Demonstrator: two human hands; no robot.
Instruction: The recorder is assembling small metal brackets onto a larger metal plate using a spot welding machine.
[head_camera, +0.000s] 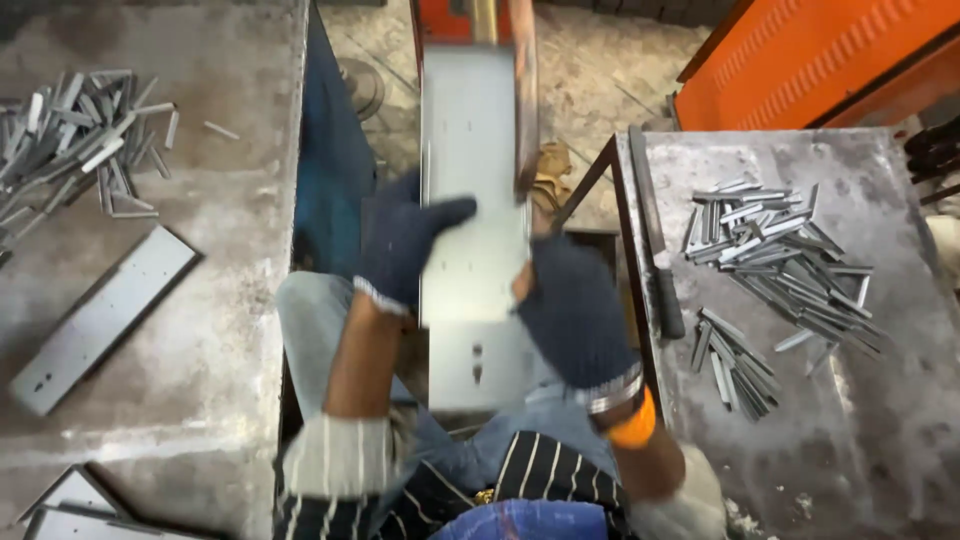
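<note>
Head view: a long grey metal plate (470, 200) lies lengthwise over the person's lap, its far end at an orange machine (455, 18). Both gloved hands grip it: the left hand (400, 245) on its left edge, thumb over the face, and the right hand (570, 310) on its right edge. The plate looks mid-positioning; a steady, square hold matters. Left of the plate, a tabletop (200, 400) carries one similar plate (100, 318) and one pile of strips (70, 130); right, two strip piles (780, 255).
</note>
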